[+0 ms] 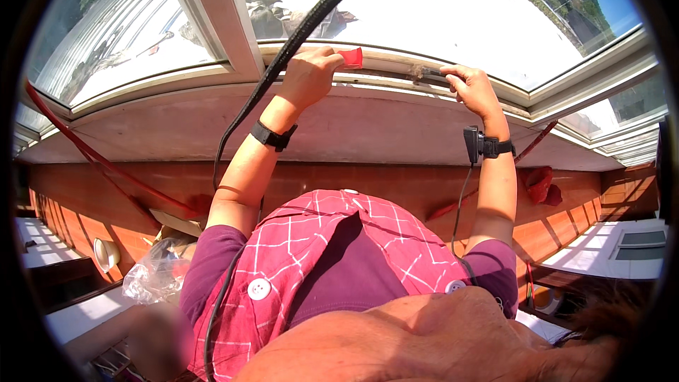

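Observation:
At the track of the open window, my left hand [309, 76] is closed around a small flat red piece [351, 58], which looks like plastic and sticks out past the fingers to the right. My right hand [475, 88] grips a small dark-handled brush [433, 73]. Its brownish bristle end points left, down at the window track [385, 76]. The red piece and the brush are apart, both along the same stretch of the track. Which part of the red piece lies inside my left hand is hidden.
Below the track runs a pale sill [353, 117]. A thick black cable [311, 21] crosses in front of the window. Red poles [99, 159] lean at the left; a clear plastic bag [157, 269] and a red bundle [540, 185] lie lower down.

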The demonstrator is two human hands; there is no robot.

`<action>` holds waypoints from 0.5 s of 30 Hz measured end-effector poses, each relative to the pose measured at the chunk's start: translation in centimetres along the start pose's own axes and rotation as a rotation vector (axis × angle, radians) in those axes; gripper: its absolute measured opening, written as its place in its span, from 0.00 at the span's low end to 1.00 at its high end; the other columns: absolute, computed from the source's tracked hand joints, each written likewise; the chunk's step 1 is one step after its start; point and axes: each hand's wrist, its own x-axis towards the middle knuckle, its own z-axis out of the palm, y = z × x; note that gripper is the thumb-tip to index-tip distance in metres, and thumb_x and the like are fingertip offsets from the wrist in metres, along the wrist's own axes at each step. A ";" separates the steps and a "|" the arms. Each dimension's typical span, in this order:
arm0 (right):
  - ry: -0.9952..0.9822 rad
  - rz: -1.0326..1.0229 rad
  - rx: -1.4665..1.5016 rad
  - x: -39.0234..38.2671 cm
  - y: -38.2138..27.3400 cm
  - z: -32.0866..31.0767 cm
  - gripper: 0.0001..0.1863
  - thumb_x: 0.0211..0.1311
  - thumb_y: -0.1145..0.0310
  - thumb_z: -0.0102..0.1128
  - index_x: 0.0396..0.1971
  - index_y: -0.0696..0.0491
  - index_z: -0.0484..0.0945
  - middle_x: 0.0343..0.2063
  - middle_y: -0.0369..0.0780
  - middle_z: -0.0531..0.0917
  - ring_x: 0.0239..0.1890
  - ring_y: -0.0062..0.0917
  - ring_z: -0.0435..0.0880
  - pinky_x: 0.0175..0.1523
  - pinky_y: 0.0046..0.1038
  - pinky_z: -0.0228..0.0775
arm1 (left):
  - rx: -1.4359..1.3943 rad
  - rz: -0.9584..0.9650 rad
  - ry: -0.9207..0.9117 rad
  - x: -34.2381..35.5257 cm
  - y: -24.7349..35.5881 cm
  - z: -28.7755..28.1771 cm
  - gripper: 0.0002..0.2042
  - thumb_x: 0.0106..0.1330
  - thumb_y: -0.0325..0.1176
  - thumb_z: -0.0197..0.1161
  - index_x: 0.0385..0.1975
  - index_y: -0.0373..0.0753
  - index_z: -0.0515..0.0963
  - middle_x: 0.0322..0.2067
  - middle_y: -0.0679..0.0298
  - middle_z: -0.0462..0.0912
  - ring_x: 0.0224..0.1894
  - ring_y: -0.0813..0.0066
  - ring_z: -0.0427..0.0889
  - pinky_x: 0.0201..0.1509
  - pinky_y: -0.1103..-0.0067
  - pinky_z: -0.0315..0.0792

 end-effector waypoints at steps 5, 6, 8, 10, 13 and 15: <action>0.102 0.081 0.153 -1.3 2.3 -2.7 0.11 0.61 0.73 0.54 0.41 0.56 0.82 0.19 0.34 0.78 0.18 0.14 0.74 0.23 0.20 0.69 | 0.163 0.112 -0.079 0.1 -0.4 2.0 0.07 0.50 0.22 0.55 0.26 0.42 0.78 0.27 0.62 0.73 0.30 0.60 0.77 0.33 0.69 0.70; 0.123 0.096 0.158 -1.7 3.0 -3.0 0.11 0.61 0.73 0.54 0.41 0.56 0.82 0.18 0.34 0.77 0.17 0.14 0.74 0.23 0.20 0.69 | 0.176 0.120 -0.093 -0.1 -0.5 2.3 0.07 0.50 0.22 0.55 0.26 0.42 0.78 0.27 0.61 0.73 0.30 0.59 0.77 0.34 0.68 0.70; 0.159 0.156 0.084 -2.9 3.3 -3.5 0.11 0.60 0.72 0.55 0.41 0.56 0.82 0.16 0.34 0.77 0.15 0.15 0.73 0.22 0.20 0.69 | 0.184 0.096 -0.096 0.0 -0.5 2.4 0.03 0.51 0.26 0.56 0.20 0.42 0.76 0.28 0.60 0.73 0.33 0.60 0.77 0.37 0.67 0.71; 0.204 0.191 0.022 -3.9 4.5 -3.9 0.12 0.60 0.71 0.55 0.41 0.56 0.82 0.14 0.35 0.76 0.14 0.16 0.74 0.21 0.21 0.68 | 0.178 0.092 -0.085 0.0 -1.1 2.8 0.03 0.51 0.27 0.56 0.19 0.42 0.76 0.28 0.60 0.73 0.34 0.61 0.76 0.37 0.68 0.71; 0.282 0.231 -0.030 -4.7 5.6 -4.4 0.11 0.60 0.71 0.55 0.41 0.56 0.82 0.14 0.37 0.78 0.13 0.17 0.75 0.21 0.22 0.68 | 0.212 0.040 -0.161 -0.3 -0.8 2.9 0.06 0.49 0.25 0.56 0.23 0.43 0.79 0.29 0.62 0.72 0.38 0.61 0.75 0.38 0.69 0.71; 0.297 0.280 -0.141 -4.5 5.9 -4.8 0.11 0.59 0.70 0.56 0.39 0.55 0.82 0.19 0.42 0.82 0.18 0.26 0.81 0.27 0.28 0.72 | 0.280 0.001 -0.190 -0.5 -0.3 2.9 0.06 0.49 0.26 0.56 0.22 0.43 0.80 0.30 0.63 0.72 0.40 0.62 0.75 0.39 0.69 0.71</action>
